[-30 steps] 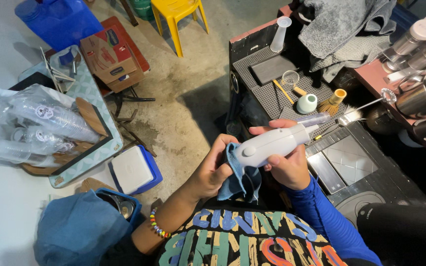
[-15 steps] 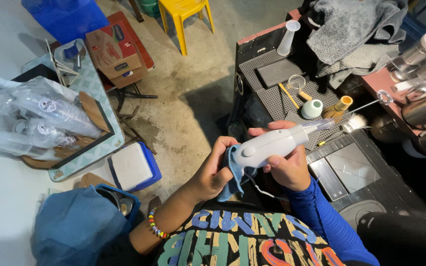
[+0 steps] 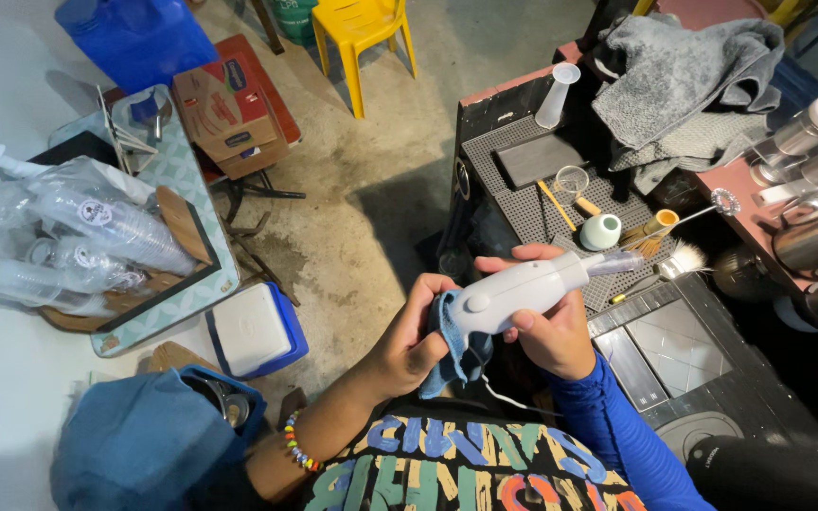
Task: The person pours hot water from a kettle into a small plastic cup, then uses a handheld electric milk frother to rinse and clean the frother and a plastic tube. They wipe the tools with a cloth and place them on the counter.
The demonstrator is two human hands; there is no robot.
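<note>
White handheld frother [image 3: 521, 289] gripped steady by right hand [image 3: 553, 333], left hand [image 3: 411, 339] pressing blue cloth [image 3: 449, 348] against its butt for wiping.

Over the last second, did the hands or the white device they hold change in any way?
Very little changed. The left hand keeps the blue cloth pressed on the rear end of the white handheld device, and the right hand still grips its body from below. The device sits slightly lower in the view, probably because the camera moved. The brush and the small pale cup stayed in place.
</note>
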